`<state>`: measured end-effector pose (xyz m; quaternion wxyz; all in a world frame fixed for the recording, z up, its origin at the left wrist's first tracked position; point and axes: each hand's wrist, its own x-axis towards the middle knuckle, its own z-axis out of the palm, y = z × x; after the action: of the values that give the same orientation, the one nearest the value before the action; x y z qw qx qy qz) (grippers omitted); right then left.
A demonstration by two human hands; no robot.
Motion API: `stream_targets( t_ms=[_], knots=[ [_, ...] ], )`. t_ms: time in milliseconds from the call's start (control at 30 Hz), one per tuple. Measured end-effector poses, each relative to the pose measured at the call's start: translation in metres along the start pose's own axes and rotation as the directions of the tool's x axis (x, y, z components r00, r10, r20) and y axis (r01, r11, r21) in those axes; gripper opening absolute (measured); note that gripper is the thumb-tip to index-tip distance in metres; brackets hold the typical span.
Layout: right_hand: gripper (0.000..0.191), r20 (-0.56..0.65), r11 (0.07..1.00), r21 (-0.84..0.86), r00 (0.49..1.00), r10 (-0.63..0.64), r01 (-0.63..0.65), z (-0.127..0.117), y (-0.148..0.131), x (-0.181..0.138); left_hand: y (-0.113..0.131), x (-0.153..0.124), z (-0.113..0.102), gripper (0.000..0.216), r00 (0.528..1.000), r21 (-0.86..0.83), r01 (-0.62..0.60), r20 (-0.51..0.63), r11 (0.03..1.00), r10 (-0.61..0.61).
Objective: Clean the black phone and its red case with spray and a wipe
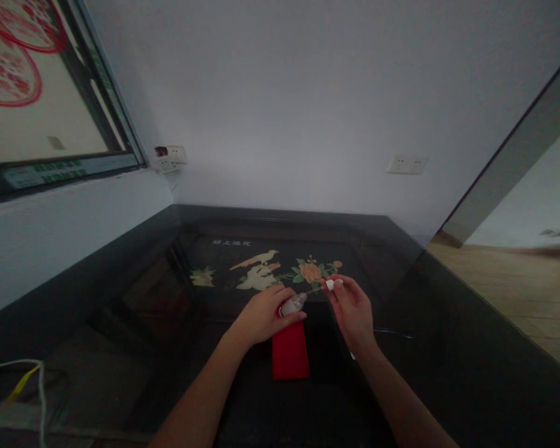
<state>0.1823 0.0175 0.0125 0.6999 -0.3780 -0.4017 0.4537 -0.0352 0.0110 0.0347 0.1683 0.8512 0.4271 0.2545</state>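
My left hand [264, 314] is closed around a small clear bottle [293, 304], tilted with its neck pointing right. My right hand [351, 308] pinches a white cap [335, 284] with a thin stem running toward the bottle's neck. Both hands hover over a dark glass-topped table [438, 348]. A red pouch or cloth [290, 350] lies flat on the table just below the left hand.
A painted panel with a bird and flowers [270, 269] shows under the glass beyond the hands. White and yellow cables [25, 376] lie at the table's left edge. Wall sockets [407, 164] sit on the white wall; a window frame [116, 118] is at left, wooden floor [518, 292] at right.
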Motion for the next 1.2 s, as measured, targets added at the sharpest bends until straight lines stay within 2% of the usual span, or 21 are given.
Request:
stream_targets(
  t_ms=[100,300,400,667,933,1200],
  knots=[
    [0.028,0.028,1.0,-0.023,1.0,0.009,-0.008,-0.001,0.0,0.0,-0.004,0.0,0.002,0.038,1.0,0.004,-0.008,-0.016,1.0,0.008],
    [0.026,0.242,0.976,-0.214,0.97,0.028,0.025,0.004,-0.004,-0.007,-0.006,0.001,0.005,0.038,0.998,0.041,-0.047,-0.046,0.998,0.049],
    [0.025,0.315,0.97,-0.242,0.948,0.046,0.034,0.006,-0.003,-0.012,-0.003,0.001,0.005,0.037,0.996,0.068,-0.08,-0.045,0.994,0.083],
    [0.03,0.314,0.936,-0.348,0.947,0.062,0.054,0.001,0.005,-0.013,0.0,0.0,0.003,0.033,0.993,0.13,-0.107,-0.037,0.986,0.113],
    [0.038,0.318,0.898,-0.435,0.945,0.08,0.07,-0.001,0.007,-0.011,0.0,0.0,0.006,0.032,0.992,0.115,-0.118,-0.034,0.986,0.123],
    [0.044,0.321,0.794,-0.588,0.946,0.053,0.155,-0.005,0.007,-0.012,0.0,-0.002,0.007,0.032,0.985,0.17,-0.151,-0.057,0.974,0.163]
  ],
)
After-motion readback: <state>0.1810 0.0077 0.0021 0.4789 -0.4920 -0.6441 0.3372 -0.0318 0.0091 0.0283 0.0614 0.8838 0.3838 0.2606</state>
